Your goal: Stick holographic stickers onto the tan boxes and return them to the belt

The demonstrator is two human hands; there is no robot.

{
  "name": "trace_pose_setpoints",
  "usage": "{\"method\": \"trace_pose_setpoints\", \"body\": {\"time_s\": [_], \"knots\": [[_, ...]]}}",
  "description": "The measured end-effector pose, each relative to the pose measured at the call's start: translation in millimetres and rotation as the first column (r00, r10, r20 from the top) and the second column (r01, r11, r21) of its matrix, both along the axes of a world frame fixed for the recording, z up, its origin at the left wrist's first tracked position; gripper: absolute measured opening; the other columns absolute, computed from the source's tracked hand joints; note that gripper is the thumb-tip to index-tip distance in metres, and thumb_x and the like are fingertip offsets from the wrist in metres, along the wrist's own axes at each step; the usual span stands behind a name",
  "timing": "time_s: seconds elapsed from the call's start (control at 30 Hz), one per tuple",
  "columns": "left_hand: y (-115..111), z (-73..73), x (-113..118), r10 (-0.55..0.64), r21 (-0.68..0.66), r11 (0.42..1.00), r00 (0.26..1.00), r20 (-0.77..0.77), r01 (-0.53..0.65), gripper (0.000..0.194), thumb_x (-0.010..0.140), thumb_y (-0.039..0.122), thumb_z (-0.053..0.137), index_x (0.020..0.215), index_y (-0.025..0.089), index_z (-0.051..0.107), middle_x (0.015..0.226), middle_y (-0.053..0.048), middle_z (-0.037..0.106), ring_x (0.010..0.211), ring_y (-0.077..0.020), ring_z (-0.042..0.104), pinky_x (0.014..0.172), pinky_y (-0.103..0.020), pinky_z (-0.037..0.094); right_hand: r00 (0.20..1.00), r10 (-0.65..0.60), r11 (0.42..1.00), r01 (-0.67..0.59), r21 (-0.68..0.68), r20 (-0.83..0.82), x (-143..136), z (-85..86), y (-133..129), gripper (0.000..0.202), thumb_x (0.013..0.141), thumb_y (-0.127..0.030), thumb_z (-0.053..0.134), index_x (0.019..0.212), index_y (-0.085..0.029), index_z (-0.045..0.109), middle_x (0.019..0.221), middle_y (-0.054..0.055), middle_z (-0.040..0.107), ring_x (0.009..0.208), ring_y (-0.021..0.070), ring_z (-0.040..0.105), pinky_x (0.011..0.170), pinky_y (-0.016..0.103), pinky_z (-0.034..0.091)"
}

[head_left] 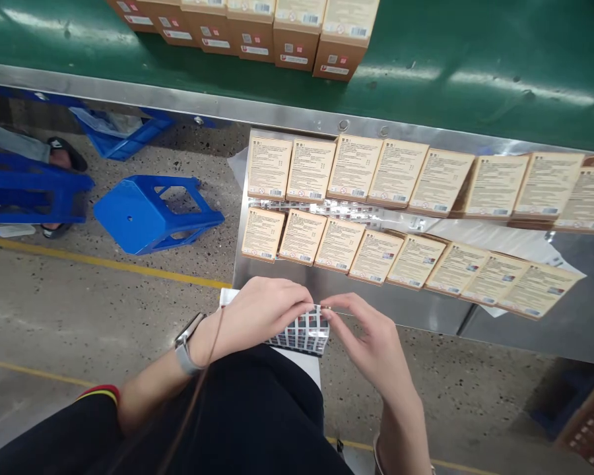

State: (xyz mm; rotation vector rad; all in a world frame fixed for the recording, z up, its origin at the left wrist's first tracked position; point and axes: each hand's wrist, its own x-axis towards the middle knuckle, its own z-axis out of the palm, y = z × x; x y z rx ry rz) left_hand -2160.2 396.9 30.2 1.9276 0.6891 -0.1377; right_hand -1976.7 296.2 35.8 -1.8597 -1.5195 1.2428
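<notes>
A sheet of small dark rectangular stickers [304, 335] lies over my lap, close to the table's front edge. My left hand [270, 305] reaches across its upper part, thumb and fingers closed on the sheet's top edge. At the sheet's upper right corner, the thumb and forefinger of my right hand [369, 333] pinch a tiny piece, apparently a sticker; the fingertips mostly hide it. Just beyond my hands stands a front row of cream-and-brown cartons [339, 245]. Several cartons toward its right end bear a small coloured sticker [429, 261] above the barcode.
Behind the front row runs a second row of cartons [354, 166] on the metal table [420, 316]. More cartons [297, 39] stand on the green conveyor belt [450, 53]. Blue stools [133, 214] are on the floor at left, near another person's foot [62, 157].
</notes>
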Motion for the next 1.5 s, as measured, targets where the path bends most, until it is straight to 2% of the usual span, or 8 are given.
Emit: {"method": "trace_pose_setpoints", "body": {"time_s": [0.17, 0.3, 0.4, 0.47, 0.6, 0.73, 1.23, 1.5], "knots": [[-1, 0.4, 4, -0.014, 0.022, 1.0, 0.997, -0.073, 0.015, 0.023, 0.099, 0.023, 0.046, 0.088, 0.017, 0.065, 0.083, -0.001, 0.072, 0.074, -0.0157, 0.064, 0.062, -0.025, 0.039, 0.965, 0.054, 0.961, -0.121, 0.249, 0.258, -3, 0.5, 1, 0.011, 0.092, -0.018, 0.058, 0.1, -0.024, 0.064, 0.099, 0.007, 0.071, 0.095, 0.0224, 0.065, 0.082, 0.039, 0.051], [0, -0.8, 7, 0.001, 0.035, 0.999, 0.989, -0.151, 0.004, 0.024, 0.099, 0.023, 0.047, 0.084, 0.018, 0.064, 0.078, 0.0, 0.07, 0.07, -0.0163, 0.063, 0.06, -0.025, 0.038, 0.948, 0.042, 0.945, -0.14, 0.295, 0.315, -8, -1.1, -1, 0.013, 0.09, -0.012, 0.058, 0.092, -0.022, 0.066, 0.105, 0.009, 0.07, 0.108, 0.0258, 0.062, 0.089, 0.042, 0.049], [0, -6.4, 7, 0.064, 0.057, 0.997, 0.984, -0.165, -0.055, 0.022, 0.099, 0.023, 0.046, 0.086, 0.018, 0.064, 0.083, -0.001, 0.072, 0.075, -0.0169, 0.065, 0.062, -0.025, 0.041, 0.983, -0.088, 0.963, 0.042, 0.264, 0.163, -6, -7.2, -2, 0.01, 0.089, -0.016, 0.061, 0.086, -0.023, 0.068, 0.103, 0.008, 0.07, 0.106, 0.0245, 0.063, 0.089, 0.042, 0.051], [-1, -13.1, 6, 0.066, 0.077, 0.995, 0.992, -0.107, -0.058, 0.021, 0.099, 0.022, 0.046, 0.086, 0.018, 0.063, 0.107, -0.003, 0.073, 0.084, -0.0169, 0.067, 0.065, -0.025, 0.043, 0.954, -0.299, 0.946, 0.296, 0.131, 0.003, -2, -15.9, 2, 0.006, 0.087, -0.024, 0.064, 0.083, -0.024, 0.068, 0.092, 0.006, 0.07, 0.092, 0.0216, 0.066, 0.081, 0.039, 0.054], [-7, -30.9, 8, -0.056, 0.096, 0.994, 0.998, 0.013, 0.054, 0.025, 0.097, 0.02, 0.048, 0.075, 0.016, 0.06, 0.152, -0.002, 0.044, 0.073, -0.011, 0.065, 0.06, -0.027, 0.043, 0.591, -0.771, 0.635, 0.742, -0.214, -0.238, 4, -44.1, 19, 0.022, 0.079, -0.04, 0.071, 0.086, -0.02, 0.066, 0.065, -0.001, 0.064, 0.054, 0.0136, 0.059, 0.053, 0.029, 0.051], [-15, -44.7, 11, -0.079, 0.151, 0.985, 0.997, -0.014, 0.08, 0.027, 0.097, 0.018, 0.047, 0.073, 0.015, 0.059, 0.155, -0.003, 0.039, 0.062, -0.009, 0.059, 0.056, -0.028, 0.041, 0.36, -0.872, 0.457, 0.842, -0.288, -0.331, -1, -68.5, 36, 0.03, 0.069, -0.043, 0.076, 0.08, -0.018, 0.064, 0.058, -0.004, 0.059, 0.043, 0.0091, 0.052, 0.041, 0.024, 0.044], [-12, -46.1, 13, -0.086, 0.117, 0.989, 0.994, -0.063, 0.093, 0.029, 0.095, 0.017, 0.047, 0.07, 0.014, 0.061, 0.152, -0.002, 0.043, 0.062, -0.0084, 0.058, 0.054, -0.028, 0.04, 0.4, -0.888, 0.435, 0.891, -0.13, -0.225, -18, -77.6, 47, 0.032, 0.077, -0.049, 0.071, 0.082, -0.02, 0.059, 0.053, -0.007, 0.057, 0.037, 0.0096, 0.051, 0.038, 0.024, 0.044], [-11, -45.7, 13, -0.077, 0.106, 0.991, 0.995, -0.056, 0.083, 0.034, 0.095, 0.016, 0.042, 0.067, 0.014, 0.062, 0.149, -0.005, 0.048, 0.049, -0.0057, 0.047, 0.048, -0.028, 0.035, 0.498, -0.864, 0.503, 0.862, -0.068, -0.078, -21, -76.7, 49, 0.041, 0.084, -0.053, 0.062, 0.106, -0.023, 0.045, 0.057, -0.006, 0.06, 0.04, 0.0132, 0.057, 0.043, 0.027, 0.05]]}}
